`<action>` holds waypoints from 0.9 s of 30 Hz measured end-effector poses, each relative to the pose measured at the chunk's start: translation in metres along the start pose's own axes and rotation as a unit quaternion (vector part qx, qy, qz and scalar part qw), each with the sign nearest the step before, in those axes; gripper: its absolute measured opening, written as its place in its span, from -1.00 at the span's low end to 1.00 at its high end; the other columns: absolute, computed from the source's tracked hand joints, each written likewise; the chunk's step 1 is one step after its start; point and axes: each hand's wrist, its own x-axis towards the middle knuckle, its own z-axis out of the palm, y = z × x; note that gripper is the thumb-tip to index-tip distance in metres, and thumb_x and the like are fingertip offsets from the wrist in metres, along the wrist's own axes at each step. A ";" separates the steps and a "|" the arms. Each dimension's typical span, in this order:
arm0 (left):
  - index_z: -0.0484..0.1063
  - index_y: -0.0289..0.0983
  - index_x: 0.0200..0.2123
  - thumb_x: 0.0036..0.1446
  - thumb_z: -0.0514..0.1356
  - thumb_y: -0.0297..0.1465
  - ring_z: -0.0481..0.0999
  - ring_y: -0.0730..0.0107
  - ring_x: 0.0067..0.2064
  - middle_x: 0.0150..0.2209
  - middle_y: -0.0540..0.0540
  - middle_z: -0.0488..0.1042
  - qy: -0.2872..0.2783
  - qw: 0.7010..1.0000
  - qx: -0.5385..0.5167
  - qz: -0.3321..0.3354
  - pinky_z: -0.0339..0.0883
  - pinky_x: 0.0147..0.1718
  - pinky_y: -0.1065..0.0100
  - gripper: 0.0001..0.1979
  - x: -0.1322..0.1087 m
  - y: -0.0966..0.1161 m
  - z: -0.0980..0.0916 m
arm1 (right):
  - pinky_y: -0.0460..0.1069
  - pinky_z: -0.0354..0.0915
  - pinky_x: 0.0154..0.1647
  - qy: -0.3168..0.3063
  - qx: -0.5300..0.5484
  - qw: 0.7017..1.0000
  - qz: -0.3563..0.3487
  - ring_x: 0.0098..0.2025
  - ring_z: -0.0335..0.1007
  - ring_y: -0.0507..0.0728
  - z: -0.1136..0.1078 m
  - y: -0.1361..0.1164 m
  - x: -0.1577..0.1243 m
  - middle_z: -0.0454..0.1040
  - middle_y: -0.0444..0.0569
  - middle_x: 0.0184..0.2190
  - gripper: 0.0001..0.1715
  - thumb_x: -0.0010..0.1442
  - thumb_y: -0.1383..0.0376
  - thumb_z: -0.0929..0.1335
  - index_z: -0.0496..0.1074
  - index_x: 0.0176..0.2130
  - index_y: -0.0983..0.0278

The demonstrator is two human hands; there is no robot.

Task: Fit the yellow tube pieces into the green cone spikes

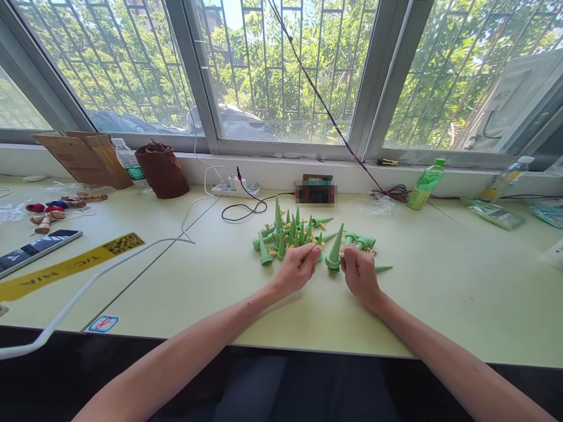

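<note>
Several green cone-shaped spikes with small yellow knobs point(292, 234) stand and lie in a cluster on the pale green table point(440, 305). My left hand point(298, 268) rests at the near edge of the cluster with its fingers curled in, pinching something small that I cannot make out. My right hand point(359, 273) is closed just right of one upright green cone point(334, 252), its fingers touching the cone's base. More green pieces point(363, 241) lie just behind that hand.
A power strip point(235, 189) with a white cable and a black cable sits by the window ledge. A brown bag point(162, 170), cardboard point(83, 157), bottles point(424, 184), wooden toys point(48, 212) and a yellow strip point(65, 266) lie around.
</note>
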 end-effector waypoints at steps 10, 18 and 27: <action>0.23 -0.31 -0.66 0.19 0.17 -0.08 0.10 0.63 -0.66 -0.71 0.06 0.25 -0.054 0.999 -0.006 -0.007 -0.01 -0.65 0.49 -0.48 -0.003 0.000 0.000 | -0.06 0.06 -0.56 0.002 -0.007 1.000 -0.005 -0.63 0.06 -0.01 -0.001 -0.004 0.002 0.15 -0.19 -0.66 -0.46 0.42 0.07 0.08 0.10 -0.54 0.21; 0.44 -0.27 -0.41 0.19 0.21 -0.17 0.22 0.56 -0.55 -0.51 0.00 0.39 -0.031 0.992 0.085 0.085 0.16 -0.51 0.47 -0.72 -0.006 -0.007 0.003 | -0.05 0.04 -0.56 0.004 -0.005 1.000 -0.005 -0.63 0.03 -0.01 -0.001 -0.002 0.001 0.12 -0.20 -0.66 -0.49 0.42 0.13 0.09 0.08 -0.54 0.21; 0.39 -0.24 -0.56 0.20 0.21 -0.16 0.16 0.52 -0.60 -0.62 0.00 0.29 -0.006 0.951 0.222 0.214 -0.06 -0.56 0.38 -0.64 -0.009 -0.011 -0.006 | -0.04 0.05 -0.56 -0.001 -0.010 1.000 -0.001 -0.63 0.04 0.00 -0.001 -0.003 0.000 0.13 -0.20 -0.66 -0.48 0.42 0.10 0.08 0.08 -0.54 0.20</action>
